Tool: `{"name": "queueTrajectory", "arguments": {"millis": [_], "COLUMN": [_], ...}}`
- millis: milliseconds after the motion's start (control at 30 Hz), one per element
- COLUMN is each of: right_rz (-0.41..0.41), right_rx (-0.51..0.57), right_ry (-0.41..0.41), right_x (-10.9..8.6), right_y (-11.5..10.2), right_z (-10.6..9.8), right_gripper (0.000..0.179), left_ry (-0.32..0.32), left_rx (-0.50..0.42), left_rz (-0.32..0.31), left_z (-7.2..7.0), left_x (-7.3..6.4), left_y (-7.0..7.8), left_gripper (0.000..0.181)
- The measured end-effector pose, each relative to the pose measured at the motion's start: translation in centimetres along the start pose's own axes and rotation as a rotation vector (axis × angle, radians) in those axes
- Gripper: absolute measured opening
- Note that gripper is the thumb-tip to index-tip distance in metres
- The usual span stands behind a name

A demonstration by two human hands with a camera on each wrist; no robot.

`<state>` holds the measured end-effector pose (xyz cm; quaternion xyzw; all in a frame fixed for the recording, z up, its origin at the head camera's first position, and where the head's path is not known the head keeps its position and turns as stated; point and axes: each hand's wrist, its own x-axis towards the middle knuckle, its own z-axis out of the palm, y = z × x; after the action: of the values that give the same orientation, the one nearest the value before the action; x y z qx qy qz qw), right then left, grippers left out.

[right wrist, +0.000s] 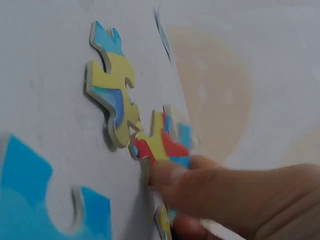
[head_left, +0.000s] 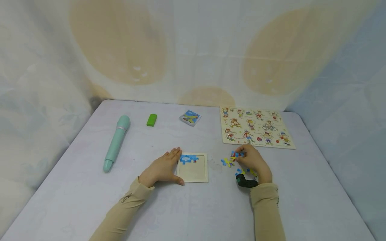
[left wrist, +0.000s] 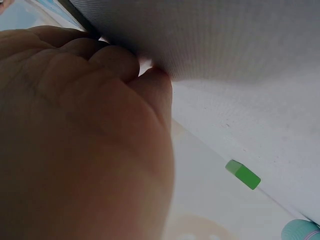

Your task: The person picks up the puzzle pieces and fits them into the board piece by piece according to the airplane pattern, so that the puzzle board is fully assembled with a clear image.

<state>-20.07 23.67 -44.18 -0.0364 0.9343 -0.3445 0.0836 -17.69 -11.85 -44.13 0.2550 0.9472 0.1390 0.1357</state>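
My left hand lies along the left side of a square wooden puzzle tray, its fingers at the upper left corner and its thumb by the lower edge. Joined blue puzzle pieces fill the top left of the tray. In the left wrist view the left hand hides the tray's contact with its fingers. My right hand pinches a red, yellow and blue puzzle piece between thumb and fingers. A yellow and blue puzzle piece lies beside it, with several more pieces near the wrist.
A wooden board with cartoon figures lies at the back right. Behind the tray is a small picture card. To its left are a green block and a mint-green tube-shaped object. A black device sits at the right wrist.
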Motion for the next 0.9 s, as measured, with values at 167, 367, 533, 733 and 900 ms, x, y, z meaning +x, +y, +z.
{"name": "queueTrajectory", "arguments": {"millis": [167,367,533,733,900], "right_rz": [-0.016,-0.060,-0.087,-0.127,-0.119], "right_rx": [0.093,0.199,0.255,0.274,0.209], "right_ry": [-0.011,0.017,-0.014,-0.082,-0.063], "right_x": [0.4,0.8,1.3,1.7,1.7], "right_y": [-0.3,-1.4,-3.4,-5.8,-7.0], "right_z": [0.5,1.4,3.1,5.4,6.8], "right_gripper": [0.017,0.019,0.020,0.019,0.015], "left_ry": [0.007,0.006,0.004,0.001,0.007], "left_rx": [-0.007,-0.001,-0.008,-0.004,0.001], "left_rz": [0.009,0.007,0.006,0.000,0.007], "left_z": [0.0,0.0,0.0,0.0,0.0], "left_x": [0.0,0.1,0.0,0.1,0.1], "left_y": [0.1,0.0,0.1,0.1,0.0], "left_gripper": [0.123,0.123,0.122,0.123,0.122]}}
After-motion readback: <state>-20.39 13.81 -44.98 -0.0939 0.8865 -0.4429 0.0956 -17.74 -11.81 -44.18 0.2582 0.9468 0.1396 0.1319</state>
